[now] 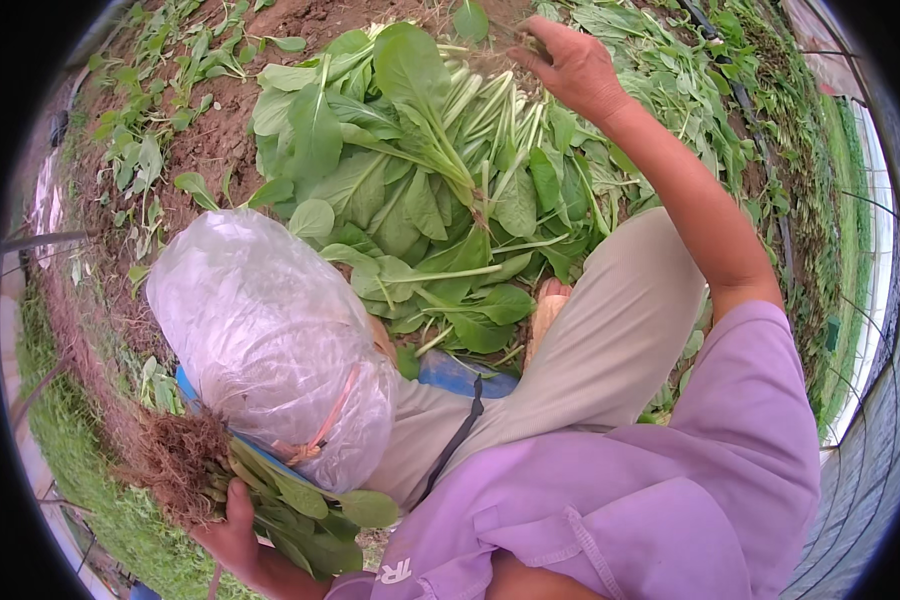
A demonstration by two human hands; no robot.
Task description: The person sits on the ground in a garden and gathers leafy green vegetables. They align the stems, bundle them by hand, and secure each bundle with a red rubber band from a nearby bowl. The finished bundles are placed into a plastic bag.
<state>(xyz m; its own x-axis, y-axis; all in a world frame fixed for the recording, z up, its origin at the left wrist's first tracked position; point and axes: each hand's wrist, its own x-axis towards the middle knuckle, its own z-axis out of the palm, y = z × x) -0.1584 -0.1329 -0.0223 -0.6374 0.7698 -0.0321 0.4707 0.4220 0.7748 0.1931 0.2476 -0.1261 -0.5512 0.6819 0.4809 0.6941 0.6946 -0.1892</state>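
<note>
My left hand [232, 529] is closed round a bunch of leafy greens [300, 517] at the lower left, its brown roots [176, 465] pointing left. At the top, my right hand [570, 64] is raised over the soil with thumb and fingers pinched on what look like thin roots or stems [506, 41]; their detail is blurred. Below and left of it lies a large heap of pulled leafy greens [412, 195] with pale stems. One plant with small roots [450, 157] lies on top of the heap.
Clear plastic sheeting [270, 322], tied with pinkish string, covers my left knee. A blue object [457, 375] lies between my legs. More greens [645, 75] cover the ground at upper right, beside a black hose [742, 97]. Small plants [146, 161] stand in bare soil at left.
</note>
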